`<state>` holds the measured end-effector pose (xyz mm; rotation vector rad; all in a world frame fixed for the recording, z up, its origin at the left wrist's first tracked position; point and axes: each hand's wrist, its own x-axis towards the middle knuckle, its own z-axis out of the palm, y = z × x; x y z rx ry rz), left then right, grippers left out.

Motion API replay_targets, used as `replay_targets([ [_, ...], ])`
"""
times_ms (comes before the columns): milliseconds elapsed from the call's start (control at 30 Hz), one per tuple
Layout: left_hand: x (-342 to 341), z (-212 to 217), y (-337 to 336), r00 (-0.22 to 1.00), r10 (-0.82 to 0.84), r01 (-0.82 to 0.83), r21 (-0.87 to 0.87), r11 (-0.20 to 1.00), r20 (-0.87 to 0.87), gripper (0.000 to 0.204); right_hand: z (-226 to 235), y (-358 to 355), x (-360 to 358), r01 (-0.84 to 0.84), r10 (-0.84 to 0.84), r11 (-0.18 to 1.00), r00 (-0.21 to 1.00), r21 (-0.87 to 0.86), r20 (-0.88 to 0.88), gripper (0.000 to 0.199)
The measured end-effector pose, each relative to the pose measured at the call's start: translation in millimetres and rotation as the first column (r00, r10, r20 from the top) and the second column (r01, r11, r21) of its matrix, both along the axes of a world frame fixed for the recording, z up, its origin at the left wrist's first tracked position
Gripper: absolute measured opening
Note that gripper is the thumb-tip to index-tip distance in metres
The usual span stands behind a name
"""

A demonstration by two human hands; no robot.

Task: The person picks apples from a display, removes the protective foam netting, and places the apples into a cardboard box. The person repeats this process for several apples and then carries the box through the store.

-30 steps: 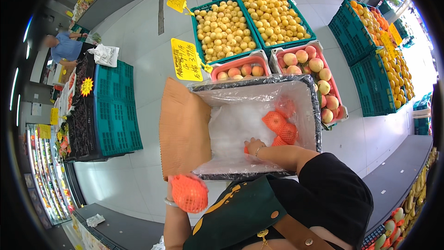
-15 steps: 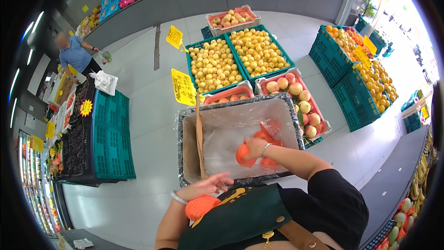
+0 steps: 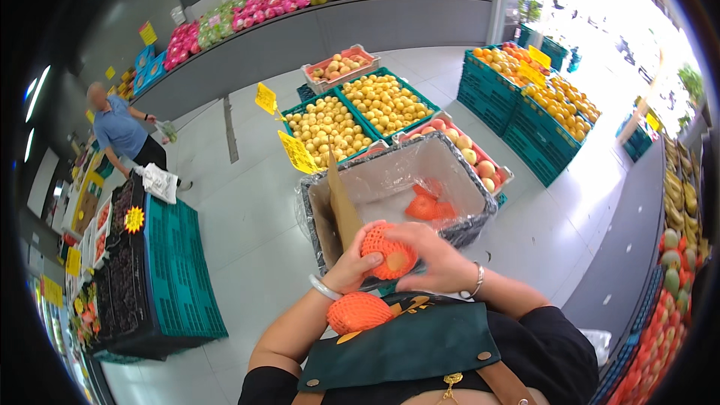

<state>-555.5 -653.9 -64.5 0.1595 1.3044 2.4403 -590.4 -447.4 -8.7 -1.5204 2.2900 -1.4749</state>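
In front of my chest I hold a round fruit in an orange foam net between both hands. My left hand is closed around its left side, thumb across the front. My right hand grips its right side, fingertips along the upper edge; a pale patch of fruit shows through the net's opening. A second orange-netted bundle rests against my apron, beside my left wrist. Just beyond my hands stands a plastic-lined box with a cardboard flap and loose orange foam nets inside.
Crates of yellow fruit and peaches stand behind the box. Orange fruit fills green crates at right. A grey shelf runs along my right side. Stacked green crates and a person are at left.
My right hand has come out of the box with the netted fruit and drawn it toward me. My left hand has closed on it too. The view has shifted.
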Motion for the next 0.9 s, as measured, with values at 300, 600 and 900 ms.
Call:
replay_targets([
  [300,54.4,-21.5,23.4,0.984,-0.168,0.165,-0.057,0.985,-0.059,0.087,-2.6,21.2,107.1,0.46,-0.505,0.862,0.818,0.214,0.276,0.041],
  [600,71.3,-1.3,83.2,0.8,-0.478,0.299,-0.45,0.842,-0.363,0.093,-19.8,54.9,178.8,0.77,-0.742,0.638,0.608,0.016,0.283,0.013],
  [900,104.1,-3.5,160.6,0.536,-0.795,0.787,-0.173,0.592,-0.283,0.092,-25.3,116.6,262.4,0.98,-0.862,0.156,0.194,0.12,-0.468,0.017],
])
